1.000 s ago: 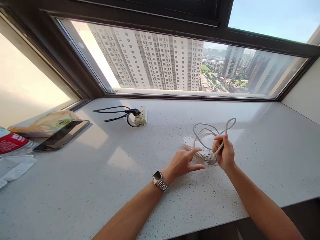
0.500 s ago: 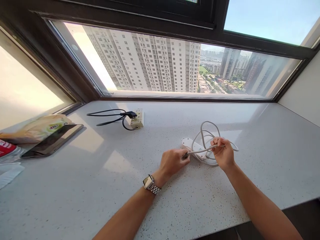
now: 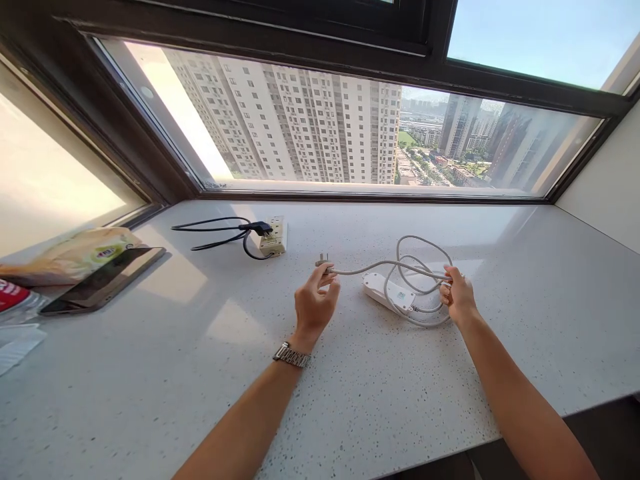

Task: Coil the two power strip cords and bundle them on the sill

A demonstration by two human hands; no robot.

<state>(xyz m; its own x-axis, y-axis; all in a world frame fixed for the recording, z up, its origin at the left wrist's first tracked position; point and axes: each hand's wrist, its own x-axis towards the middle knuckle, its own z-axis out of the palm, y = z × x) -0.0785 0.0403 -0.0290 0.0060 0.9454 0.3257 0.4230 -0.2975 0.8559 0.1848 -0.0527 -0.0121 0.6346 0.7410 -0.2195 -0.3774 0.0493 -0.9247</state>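
Power strip [image 3: 387,291], white and oblong, is lying flat on the speckled white counter [image 3: 200,373] between my two hands, its long axis running from upper left to lower right. Its pale grey cord [image 3: 370,268] is leaving the lower-right end, looping loosely behind and around the strip, then stretching nearly level toward the left. I am pinching the plug [image 3: 323,262] end of the cord with my left hand [image 3: 314,303], fingers curled, the prongs pointing up and to the left. My right hand [image 3: 456,293] is closing its fingers around the cord just right of the loops. A second, cream-coloured outlet block [image 3: 274,237] with a black plug [image 3: 259,228] in it is sitting well apart, nearer the window [image 3: 320,127].
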